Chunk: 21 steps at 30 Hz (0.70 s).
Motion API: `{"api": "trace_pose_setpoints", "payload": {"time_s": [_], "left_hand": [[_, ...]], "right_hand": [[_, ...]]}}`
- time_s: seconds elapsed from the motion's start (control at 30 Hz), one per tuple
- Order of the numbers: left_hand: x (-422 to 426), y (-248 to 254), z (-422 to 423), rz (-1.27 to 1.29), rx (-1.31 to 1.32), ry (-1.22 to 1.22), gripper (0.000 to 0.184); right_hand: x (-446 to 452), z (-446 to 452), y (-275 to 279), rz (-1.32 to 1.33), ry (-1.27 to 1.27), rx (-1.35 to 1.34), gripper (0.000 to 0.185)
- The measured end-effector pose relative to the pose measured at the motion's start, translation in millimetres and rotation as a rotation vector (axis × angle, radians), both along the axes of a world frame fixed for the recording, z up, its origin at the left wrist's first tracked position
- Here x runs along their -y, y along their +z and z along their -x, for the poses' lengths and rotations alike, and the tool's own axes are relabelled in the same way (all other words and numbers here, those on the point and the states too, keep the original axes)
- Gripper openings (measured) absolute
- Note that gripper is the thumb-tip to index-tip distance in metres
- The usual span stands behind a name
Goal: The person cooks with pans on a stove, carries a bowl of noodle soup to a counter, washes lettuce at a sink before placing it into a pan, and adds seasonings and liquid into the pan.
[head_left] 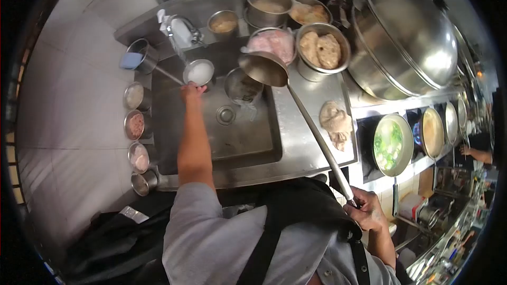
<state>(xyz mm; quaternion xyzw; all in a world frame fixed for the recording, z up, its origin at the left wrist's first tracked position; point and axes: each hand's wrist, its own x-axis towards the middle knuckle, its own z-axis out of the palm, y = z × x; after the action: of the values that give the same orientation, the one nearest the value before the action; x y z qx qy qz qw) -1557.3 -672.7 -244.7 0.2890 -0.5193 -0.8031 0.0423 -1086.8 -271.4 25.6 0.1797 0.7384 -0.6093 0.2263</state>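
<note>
My left hand (194, 91) is closed on the near edge of a small metal cup (200, 72) with whitish liquid in it, over the back left of the steel sink (227, 148). A stream from the faucet (182, 31) runs down to the cup. A metal pot (240, 87) with something clear in it stands in the sink, right of the cup. My right hand (365, 208) grips the handle end of a long ladle (264, 68); its bowl hangs over the sink's right edge. A crumpled cloth (336, 121) lies on the counter beside the ladle's handle.
Metal containers of food (324, 51) line the counter's back. Several small containers (136, 125) stand left of the sink. On the right are a large domed steamer (406, 37) and pans, one with greens (390, 145). Another person's arm (478, 154) shows far right.
</note>
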Motion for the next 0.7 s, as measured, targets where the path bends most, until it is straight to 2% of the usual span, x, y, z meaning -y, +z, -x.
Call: {"api": "trace_pose_setpoints", "payload": {"time_s": [0.1,0.2,0.37,0.43,0.47,0.5,0.53,0.63,0.7], "left_hand": [[-12,21,-18,0.064,0.028,-0.038,0.015],[-22,37,-48,0.090,-0.054,-0.170,0.014],[-75,78,-126,0.096,-0.030,-0.385,0.016],[-85,60,-160,0.075,-0.043,-0.377,0.015],[-101,52,-176,0.036,-0.057,-0.385,0.013],[-128,76,-204,0.061,-0.059,-0.441,0.010],[-137,63,-218,-0.032,-0.084,-0.460,0.011],[-189,50,-259,0.029,0.053,-0.348,0.010],[-200,18,-271,0.031,0.081,-0.314,0.008]], "right_hand": [[-14,-16,-1,0.123,-0.058,0.015,0.045],[-27,-35,-6,0.226,-0.230,0.017,0.040],[-70,-66,3,0.396,-0.357,0.014,0.045],[-98,-87,1,0.418,-0.343,-0.093,0.045],[-109,-96,5,0.516,-0.410,-0.087,0.044],[-129,-109,7,0.432,-0.331,-0.079,0.042],[-144,-123,9,0.488,-0.356,-0.087,0.043],[-196,-173,13,0.611,-0.388,-0.161,0.043],[-230,-216,5,0.699,-0.425,-0.280,0.044]]}}
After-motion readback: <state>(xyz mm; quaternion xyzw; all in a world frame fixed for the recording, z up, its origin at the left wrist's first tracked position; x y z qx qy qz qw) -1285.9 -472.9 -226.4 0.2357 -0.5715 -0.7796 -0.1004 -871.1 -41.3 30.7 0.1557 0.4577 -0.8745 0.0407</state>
